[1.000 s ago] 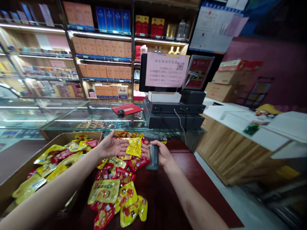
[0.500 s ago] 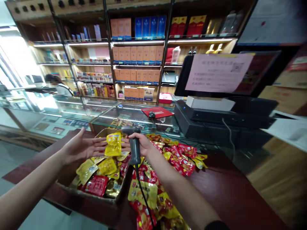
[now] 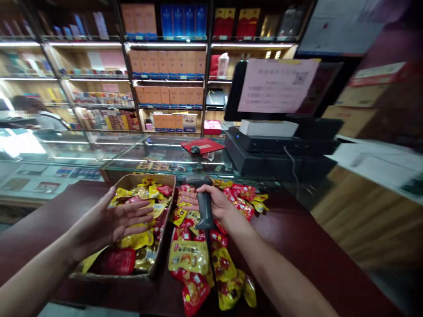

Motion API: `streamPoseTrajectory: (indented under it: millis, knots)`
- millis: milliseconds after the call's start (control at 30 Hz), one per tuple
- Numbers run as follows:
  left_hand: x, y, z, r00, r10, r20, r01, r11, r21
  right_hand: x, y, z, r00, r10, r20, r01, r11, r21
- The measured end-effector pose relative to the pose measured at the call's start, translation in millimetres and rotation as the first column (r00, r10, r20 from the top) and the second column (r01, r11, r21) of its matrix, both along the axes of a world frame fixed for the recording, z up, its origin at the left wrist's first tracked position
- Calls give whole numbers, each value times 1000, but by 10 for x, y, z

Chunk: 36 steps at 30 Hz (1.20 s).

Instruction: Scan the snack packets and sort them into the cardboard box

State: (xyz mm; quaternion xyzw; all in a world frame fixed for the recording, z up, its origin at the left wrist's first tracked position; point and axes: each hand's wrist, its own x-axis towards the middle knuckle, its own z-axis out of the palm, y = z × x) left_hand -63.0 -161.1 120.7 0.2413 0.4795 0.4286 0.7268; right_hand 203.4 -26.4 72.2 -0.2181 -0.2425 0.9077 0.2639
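Observation:
My left hand (image 3: 110,224) is spread open with the palm showing, over the left part of an open cardboard box (image 3: 174,187). Nothing is in it. Inside the box lie yellow, red and gold snack packets, such as a yellow packet (image 3: 137,239). My right hand (image 3: 218,203) grips a dark barcode scanner (image 3: 205,207) by its handle, with some fingers stretched out to the left behind it. The scanner's cable (image 3: 211,264) hangs down over a loose pile of red and yellow packets beside the box, including a flat yellow packet (image 3: 188,256).
The dark red table (image 3: 284,259) bears the box and pile. Behind it, a glass display counter (image 3: 128,152) holds a red mouse pad (image 3: 211,145) and a black monitor stand (image 3: 251,154). Boxed goods fill the back shelves. Another person (image 3: 42,116) sits at the far left.
The yellow packet between my hands has left them; I cannot tell exactly where it lies. My hands have moved apart, the left one down and left, the right one with the scanner to the right.

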Motion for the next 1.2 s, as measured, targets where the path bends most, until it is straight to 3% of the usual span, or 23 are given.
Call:
streamPoseTrajectory:
  millis: [133, 233, 367, 467, 600, 700, 833, 900, 967, 1033, 1100, 1200]
  knots:
    - [837, 182, -269, 958, -225, 178, 233, 972, -30, 735, -293, -117, 984, -168, 51, 171, 984, -56]
    - [1299, 206, -429, 907, -354, 227, 376, 924, -62, 1212, -590, -234, 967, -236, 94, 243, 966, -82]
    - [1623, 118, -602, 887, -422, 185, 447, 886, -120, 1672, -942, -442, 941, -278, 194, 296, 953, -67]
    - [1776, -35, -743, 873, -477, 100, 487, 857, -169, 1861, -1152, -629, 922, -280, 266, 301, 953, -40]
    - [1940, -242, -877, 857, -507, -94, 482, 852, -203, 1883, -1367, -806, 917, -237, 322, 267, 962, -51]
    - [2038, -316, -921, 845, -474, -248, 448, 880, -157, 1772, -1446, -808, 914, -227, 337, 264, 962, -66]
    - [2148, -339, -987, 718, -499, -485, 567, 824, -8, 1615, -1417, -703, 927, -262, 268, 302, 945, -124]
    - [2195, -311, -1038, 634, -418, -651, 611, 786, 92, 1565, -1357, -644, 924, -311, 222, 346, 928, -140]
    - [2237, -234, -1092, 592, -248, -766, 610, 760, 225, 1530, -1284, -583, 913, -362, 189, 390, 910, -142]
    - [2274, -105, -1137, 607, -86, -790, 577, 732, 363, 1509, -1214, -516, 908, -391, 151, 412, 899, -152]
    - [2294, 61, -1161, 665, -11, -747, 516, 729, 449, 1503, -1156, -443, 906, -409, 109, 422, 893, -155]
    - [2270, 317, -1142, 789, -103, -605, 425, 803, 417, 1525, -1091, -348, 888, -447, 112, 457, 885, -90]
